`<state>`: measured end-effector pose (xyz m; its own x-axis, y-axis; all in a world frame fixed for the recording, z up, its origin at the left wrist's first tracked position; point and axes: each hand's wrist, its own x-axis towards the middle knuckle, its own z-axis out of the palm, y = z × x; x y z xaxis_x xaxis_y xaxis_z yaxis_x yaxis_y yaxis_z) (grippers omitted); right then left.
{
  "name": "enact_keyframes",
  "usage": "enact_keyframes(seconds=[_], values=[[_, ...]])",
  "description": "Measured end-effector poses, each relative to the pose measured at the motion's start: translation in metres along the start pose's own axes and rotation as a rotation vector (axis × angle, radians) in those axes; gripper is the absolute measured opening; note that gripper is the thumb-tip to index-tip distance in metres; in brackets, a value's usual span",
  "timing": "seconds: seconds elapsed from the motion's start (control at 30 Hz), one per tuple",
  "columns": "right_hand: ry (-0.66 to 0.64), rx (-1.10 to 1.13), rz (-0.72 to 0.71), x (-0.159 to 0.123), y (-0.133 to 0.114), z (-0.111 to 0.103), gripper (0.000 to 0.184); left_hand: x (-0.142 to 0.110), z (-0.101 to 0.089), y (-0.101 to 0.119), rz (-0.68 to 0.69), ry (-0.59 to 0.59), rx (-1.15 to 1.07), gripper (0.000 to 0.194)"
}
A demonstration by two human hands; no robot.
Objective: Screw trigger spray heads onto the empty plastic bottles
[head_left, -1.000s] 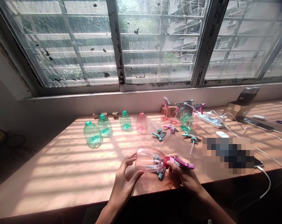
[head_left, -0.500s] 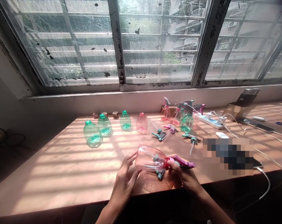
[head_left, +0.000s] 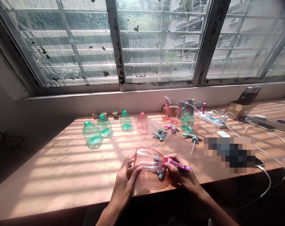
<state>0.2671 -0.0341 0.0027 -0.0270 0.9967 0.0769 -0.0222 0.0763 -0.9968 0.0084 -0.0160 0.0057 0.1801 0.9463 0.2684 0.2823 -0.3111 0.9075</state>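
Observation:
A clear pink spray bottle [head_left: 148, 159] lies sideways in the air above the table's front edge. My left hand [head_left: 128, 175] is wrapped round its base end, thumb along the near side. At the neck, my right hand [head_left: 181, 172] is closed on the pink trigger spray head [head_left: 178, 164], which points right. Through the bottle shows a grey-green spray head [head_left: 160, 174] lying on the table below. Further back lie loose spray heads, one dark teal [head_left: 160, 135], one pink [head_left: 172, 128] and one teal with a tube [head_left: 193, 138].
Headless green bottles [head_left: 91, 133] and a pink bottle [head_left: 142, 123] stand at the back left. Several bottles with spray heads, one green [head_left: 188, 121], cluster behind. A power strip [head_left: 213, 120], white cables and a phone [head_left: 259, 124] lie to the right.
The pink bottle has rolled about its long axis, its trigger now turned toward me. My left thumb has moved up along its side. The camera view has shifted slightly.

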Motion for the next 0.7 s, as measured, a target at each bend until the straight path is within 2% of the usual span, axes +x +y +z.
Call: enact_keyframes(seconds=[0.33, 0.53, 0.63, 0.7], values=[[-0.017, -0.070, -0.115, 0.000, 0.003, -0.001, 0.024, 0.005, -0.001, -0.004, -0.037, 0.076, 0.049, 0.039], [-0.011, -0.098, -0.192, -0.002, -0.009, 0.006, 0.035, 0.004, 0.001, 0.000, -0.084, 0.137, 0.052, 0.040], [-0.015, -0.099, -0.172, -0.003, -0.013, 0.010, 0.043, 0.005, 0.002, -0.001, -0.080, 0.149, 0.032, 0.040], [-0.004, -0.097, -0.154, -0.003, -0.013, 0.010, 0.040, 0.007, 0.001, -0.003, -0.071, 0.123, -0.004, 0.039]])
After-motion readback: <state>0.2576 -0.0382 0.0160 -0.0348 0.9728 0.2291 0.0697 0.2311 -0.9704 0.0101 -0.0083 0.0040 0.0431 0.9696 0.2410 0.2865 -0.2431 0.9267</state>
